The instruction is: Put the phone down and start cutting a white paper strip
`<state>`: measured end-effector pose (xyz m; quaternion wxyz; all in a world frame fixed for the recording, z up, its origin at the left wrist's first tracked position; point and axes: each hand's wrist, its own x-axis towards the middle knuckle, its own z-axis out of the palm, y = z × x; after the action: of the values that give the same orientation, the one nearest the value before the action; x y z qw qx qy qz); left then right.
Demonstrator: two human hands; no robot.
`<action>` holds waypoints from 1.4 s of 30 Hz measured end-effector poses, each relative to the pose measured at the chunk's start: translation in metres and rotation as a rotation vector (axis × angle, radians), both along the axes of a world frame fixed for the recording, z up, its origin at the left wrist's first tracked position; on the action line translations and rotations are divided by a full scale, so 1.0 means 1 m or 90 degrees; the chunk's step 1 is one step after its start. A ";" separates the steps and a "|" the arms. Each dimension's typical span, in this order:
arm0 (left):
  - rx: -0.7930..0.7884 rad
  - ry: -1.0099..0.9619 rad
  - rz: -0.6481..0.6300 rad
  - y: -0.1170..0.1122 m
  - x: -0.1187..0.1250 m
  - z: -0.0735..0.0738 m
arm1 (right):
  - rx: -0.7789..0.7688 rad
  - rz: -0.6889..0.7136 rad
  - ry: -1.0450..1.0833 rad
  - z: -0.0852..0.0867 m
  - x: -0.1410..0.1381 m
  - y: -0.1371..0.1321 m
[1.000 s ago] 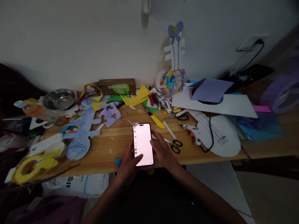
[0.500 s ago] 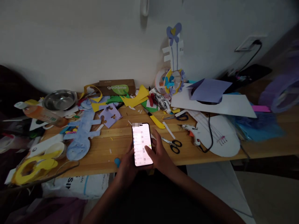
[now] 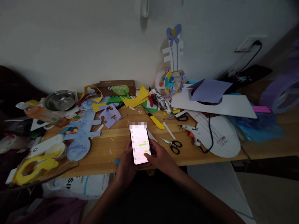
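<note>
glowing white, a smartphone (image 3: 139,144) sits upright in both hands at the near edge of the wooden worktop (image 3: 109,146). the left hand (image 3: 125,166) wraps its lower left side; the right hand (image 3: 161,158) cups the right edge, thumb on the screen. the step looks like scrolling a chat list; any further tap calls for a light thumb. just right lie black-handled scissors (image 3: 173,144), a yellow craft knife (image 3: 156,120) and a glue gun (image 3: 192,132).
</note>
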<state>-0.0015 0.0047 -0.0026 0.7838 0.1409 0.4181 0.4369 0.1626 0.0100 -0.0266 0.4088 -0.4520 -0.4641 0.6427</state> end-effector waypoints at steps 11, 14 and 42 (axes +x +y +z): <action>0.015 0.056 0.015 -0.001 0.006 0.010 | 0.018 0.051 -0.063 0.010 0.000 -0.004; 0.010 0.041 0.008 -0.001 0.003 0.004 | -0.038 0.007 -0.024 -0.003 -0.001 -0.004; -0.005 -0.013 -0.018 -0.007 0.009 0.007 | 0.114 -0.096 -0.090 0.006 -0.001 0.001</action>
<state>0.0071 -0.0019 0.0044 0.7946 0.1395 0.4097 0.4259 0.1611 0.0110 -0.0205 0.4612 -0.4914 -0.5120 0.5326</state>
